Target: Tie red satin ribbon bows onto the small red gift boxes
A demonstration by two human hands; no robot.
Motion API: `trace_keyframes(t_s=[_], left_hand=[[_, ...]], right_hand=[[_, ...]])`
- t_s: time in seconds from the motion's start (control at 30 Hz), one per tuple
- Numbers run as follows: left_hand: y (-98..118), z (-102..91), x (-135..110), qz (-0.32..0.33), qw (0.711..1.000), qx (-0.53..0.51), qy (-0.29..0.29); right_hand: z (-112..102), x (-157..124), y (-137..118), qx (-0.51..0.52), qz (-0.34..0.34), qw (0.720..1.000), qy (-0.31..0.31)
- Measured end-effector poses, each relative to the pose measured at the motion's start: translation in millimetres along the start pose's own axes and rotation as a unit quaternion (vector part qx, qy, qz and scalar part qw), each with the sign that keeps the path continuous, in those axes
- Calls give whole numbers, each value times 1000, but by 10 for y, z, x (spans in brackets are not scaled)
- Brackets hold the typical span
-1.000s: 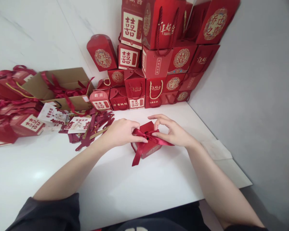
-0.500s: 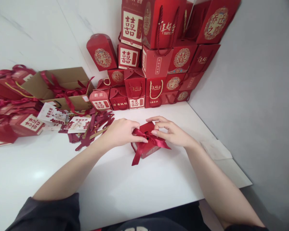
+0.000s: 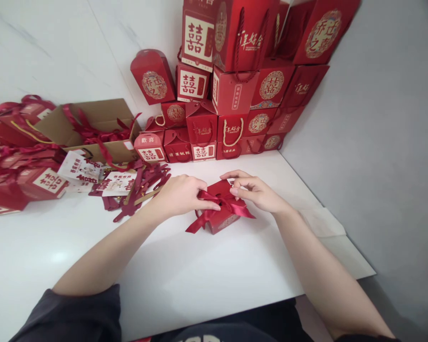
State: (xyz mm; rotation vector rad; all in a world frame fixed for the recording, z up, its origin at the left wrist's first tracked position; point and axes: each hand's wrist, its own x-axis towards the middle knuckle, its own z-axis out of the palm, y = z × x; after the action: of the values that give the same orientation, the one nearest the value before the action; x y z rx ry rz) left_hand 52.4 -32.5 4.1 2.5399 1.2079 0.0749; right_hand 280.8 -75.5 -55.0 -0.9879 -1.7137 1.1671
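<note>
A small red gift box (image 3: 219,189) sits on the white table in front of me, tied across its top with a shiny red ribbon (image 3: 238,209). The ribbon forms a bow, its tails hanging over the near side of the box. My left hand (image 3: 185,194) pinches the bow's left part between thumb and fingers. On the other side, my right hand (image 3: 255,190) has its thumb and curled index finger close together at the bow's right loop; the fingers partly hide the contact there.
Stacked red gift boxes (image 3: 201,126) line the wall behind. Left of them stands an open cardboard box (image 3: 119,153) of red ribbons. Flat dark-red strips (image 3: 139,194) and printed cards (image 3: 119,184) lie before it, with ribboned boxes (image 3: 43,183) farther left. A pale sheet (image 3: 323,222) lies at right.
My right fingers have shifted slightly up and to the right. The left ribbon tail has swung leftward and up. My left hand keeps its pinch, and the view has shifted slightly.
</note>
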Motion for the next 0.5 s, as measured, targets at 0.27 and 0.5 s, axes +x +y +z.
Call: trace_keyframes(t_s=[0.27, 0.5], left_hand=[[-159, -64, 64, 34, 986, -128, -98], [-156, -70, 66, 26, 987, -121, -101]], right_hand=[[-27, -11, -5, 13, -4, 1000, -13], [-63, -11, 31, 20, 1, 1000, -24]])
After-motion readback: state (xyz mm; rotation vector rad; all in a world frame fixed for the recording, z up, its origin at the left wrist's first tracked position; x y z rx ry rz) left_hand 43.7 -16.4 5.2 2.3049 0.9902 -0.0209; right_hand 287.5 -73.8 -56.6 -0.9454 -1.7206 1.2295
